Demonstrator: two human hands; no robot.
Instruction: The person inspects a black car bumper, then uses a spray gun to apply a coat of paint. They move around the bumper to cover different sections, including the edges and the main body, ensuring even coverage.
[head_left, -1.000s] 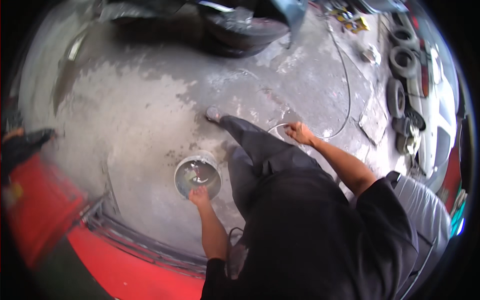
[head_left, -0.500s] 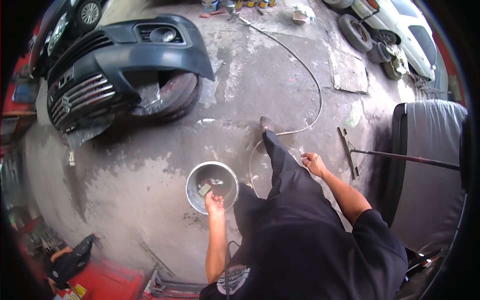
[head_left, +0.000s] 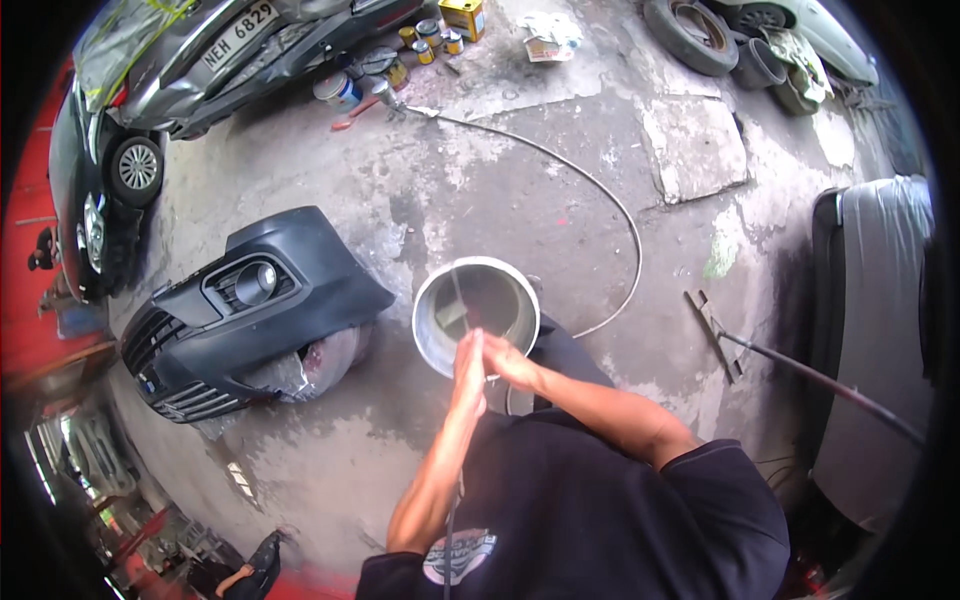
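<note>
Both of my hands are brought together over the near rim of a round metal-grey bucket (head_left: 424,335) with liquid in it. My left hand (head_left: 468,372) points forward, fingers straight and side by side. Against it from the right rests my right hand (head_left: 510,364), its fingers also stretched out. Whether anything lies between the palms is hidden. A small pale greenish block (head_left: 452,314) shows inside the bucket, just beyond the left fingertips and seemingly apart from them.
A dark car bumper (head_left: 300,250) lies to the left. A hose (head_left: 625,205) with a spray gun (head_left: 388,95) curves across the concrete floor, near paint cans (head_left: 338,92). At right stand a metal stand (head_left: 716,335) and a covered grey panel (head_left: 880,330). A tyre (head_left: 690,35) lies far right.
My right hand has come left from beside my leg to meet the left hand. The block, at my left fingertips before, now appears apart from them. The view has shifted, with the bucket more central.
</note>
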